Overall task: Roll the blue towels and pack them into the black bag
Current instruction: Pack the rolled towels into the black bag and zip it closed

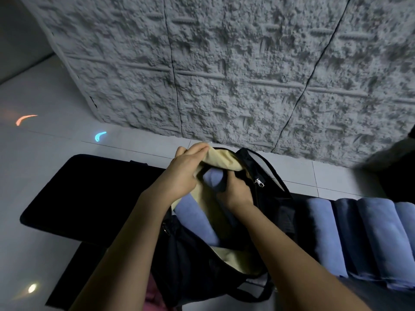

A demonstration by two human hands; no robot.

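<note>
Single head-worn view, facing forward and down, close over black bag [188,265]

Matt black cloth bag [271,198]; its cream lining [222,161], pinched in the left hand [182,176], looks smooth. A shiny metal zip pull [259,182] sits just right of the right hand [235,193]. The blue towels [370,239] are soft matt cloth. Beyond the hands are glossy floor tiles [45,176] and a rough, pitted wall [224,75].

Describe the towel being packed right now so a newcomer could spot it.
Find the open black bag with the beige lining, mid-frame. Two blue towels lie inside; it is the far towel, gripped by the right hand. No hand holds the near towel.
</note>
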